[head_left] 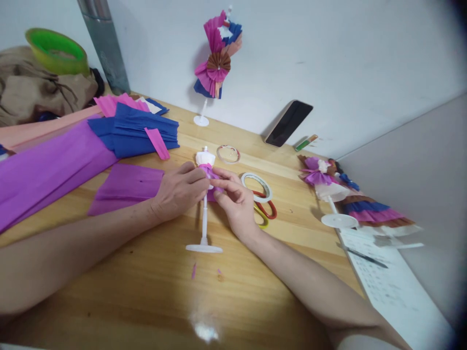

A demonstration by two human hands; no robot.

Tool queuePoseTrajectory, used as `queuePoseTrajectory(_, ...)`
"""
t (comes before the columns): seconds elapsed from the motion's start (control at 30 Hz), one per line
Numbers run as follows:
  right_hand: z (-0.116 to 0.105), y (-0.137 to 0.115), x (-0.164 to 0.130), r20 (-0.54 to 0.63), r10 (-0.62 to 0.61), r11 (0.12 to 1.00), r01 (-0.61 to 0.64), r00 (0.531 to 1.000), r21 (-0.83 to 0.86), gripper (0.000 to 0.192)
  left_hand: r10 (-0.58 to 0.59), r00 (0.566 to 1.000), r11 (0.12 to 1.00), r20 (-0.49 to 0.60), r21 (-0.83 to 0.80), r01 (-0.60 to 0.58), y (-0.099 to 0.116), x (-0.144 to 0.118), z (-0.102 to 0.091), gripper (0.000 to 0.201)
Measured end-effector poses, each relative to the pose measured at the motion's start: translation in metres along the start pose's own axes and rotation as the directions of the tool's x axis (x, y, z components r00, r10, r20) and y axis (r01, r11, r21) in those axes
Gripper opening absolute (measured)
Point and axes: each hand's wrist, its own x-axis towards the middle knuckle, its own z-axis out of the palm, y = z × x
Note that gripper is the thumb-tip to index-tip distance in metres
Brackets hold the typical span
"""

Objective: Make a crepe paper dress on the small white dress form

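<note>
At the frame's centre, the left hand [180, 189] and right hand [235, 201] both pinched purple crepe paper [211, 181] around a white mini mannequin stand [204, 214] upright on the tabletop [146, 291].

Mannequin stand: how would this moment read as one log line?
left hand: on purple paper | right hand: pinching paper | mannequin: upright on table

A small white mannequin stand [205, 214] stands upright on the wooden table, its round base flat on the boards and its thin pole rising to a white bust. A strip of purple crepe paper [210, 176] is wrapped around the bust's waist and hangs below it, perhaps folded into pleats, though fingers hide most of it. Both hands pinch this paper against the bust.
</note>
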Motion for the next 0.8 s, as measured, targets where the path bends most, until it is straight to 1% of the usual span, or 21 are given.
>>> queuePoseTrajectory(0.17,-0.0012,-0.0014,-0.0003,0.025,0.018,0.996,-0.020,1.000,0.082,0.022,-0.033,0.999,0.999,-0.014,-0.011,0.033,0.0015,0.0023,-0.0025,0.018)
queuePoseTrajectory(0.37,-0.0012,0.0004,-0.0009,0.000,0.035,0.994,-0.035,0.999,0.099,0.022,-0.029,0.999,0.999,-0.018,-0.019,0.029,0.0017,0.0023,-0.0041,0.019)
queuePoseTrajectory(0.53,-0.0014,0.0029,-0.0012,0.008,0.032,0.994,-0.032,0.999,0.105,0.023,-0.035,0.999,0.999,-0.012,-0.037,0.035,0.0023,0.0019,-0.0045,0.020)
queuePoseTrajectory(0.7,-0.0010,0.0076,0.0004,-0.001,0.123,0.973,-0.120,0.992,0.195,0.022,-0.050,0.999,0.997,-0.007,-0.057,0.049,0.0023,-0.0003,-0.0035,0.017)
queuePoseTrajectory(0.8,-0.0015,0.0079,0.0031,-0.042,0.167,0.957,-0.152,0.985,0.247,0.020,-0.065,0.998,0.996,0.000,-0.062,0.065,0.0021,-0.0014,-0.0036,0.016)
